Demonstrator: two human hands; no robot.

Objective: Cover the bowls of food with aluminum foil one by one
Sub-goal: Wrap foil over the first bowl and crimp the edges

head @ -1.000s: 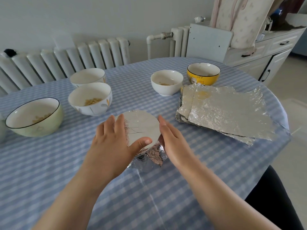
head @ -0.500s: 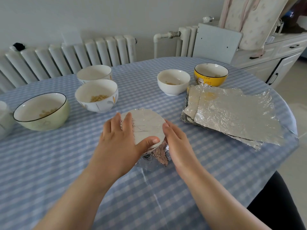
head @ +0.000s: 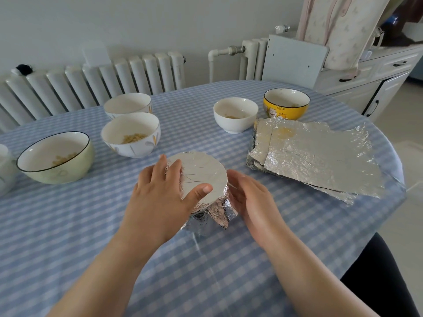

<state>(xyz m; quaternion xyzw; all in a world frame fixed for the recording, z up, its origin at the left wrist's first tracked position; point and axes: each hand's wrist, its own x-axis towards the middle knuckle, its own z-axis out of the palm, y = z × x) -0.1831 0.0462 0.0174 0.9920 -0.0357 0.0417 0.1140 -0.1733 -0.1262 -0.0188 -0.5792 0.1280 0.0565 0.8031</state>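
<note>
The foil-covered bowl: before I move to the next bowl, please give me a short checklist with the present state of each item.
1. Foil-covered bowl, top fully covered: ok.
2. Foil pressed down on all sides: cannot tell, far side hidden.
3. Left hand rests on the bowl, steadying it: ok.
4. Right hand flat against the bowl's side: ok.
5. Foil sheets ready on the table: ok.
6. White patterned bowl uncovered, food inside, closest: ok.

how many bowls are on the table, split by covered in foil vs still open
Foil-covered bowl, with the left hand and right hand on it: 1
Open bowls: 5 (green bowl, two white patterned bowls, plain white bowl, yellow bowl)
Total: 6 bowls
</note>
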